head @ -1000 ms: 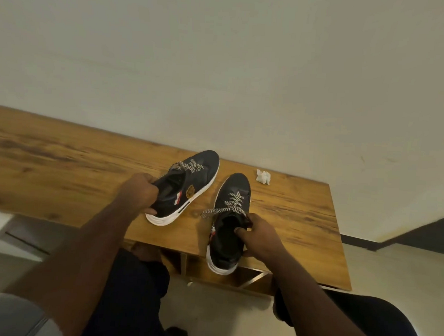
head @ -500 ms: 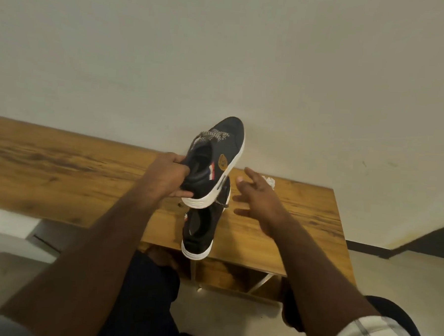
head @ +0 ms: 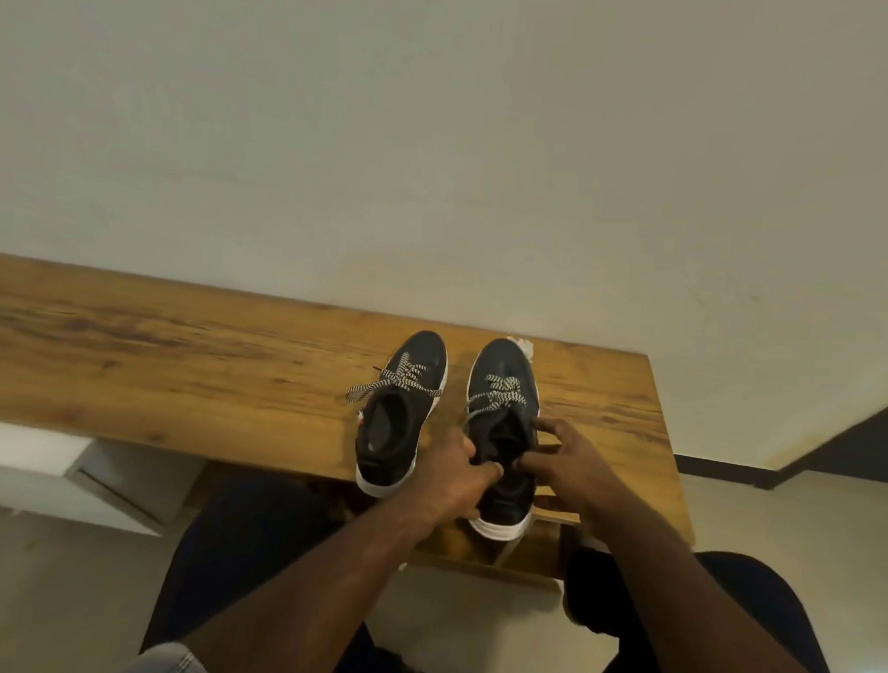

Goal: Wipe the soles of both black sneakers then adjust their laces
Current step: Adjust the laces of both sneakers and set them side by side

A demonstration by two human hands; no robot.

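Sneakers, both black with white soles, now stand side by side on the wooden bench (head: 183, 369), toes toward the wall. Half a second ago the left hand held one shoe up in the air; it has since been set down, and the pair sits squared up. That suggests the person is positioning the shoes rather than wiping yet: the crumpled white tissue (head: 525, 346) lies untouched just behind the right sneaker's (head: 501, 375) toe. The left sneaker (head: 404, 421) stands free, its speckled laces splayed loose. Both hands are on the right sneaker's collar: the left hand (head: 458, 473) pinches its near-left rim, the right hand (head: 566, 458) curls over the right rim, fingers hooked at the opening, the heel overhanging the bench edge
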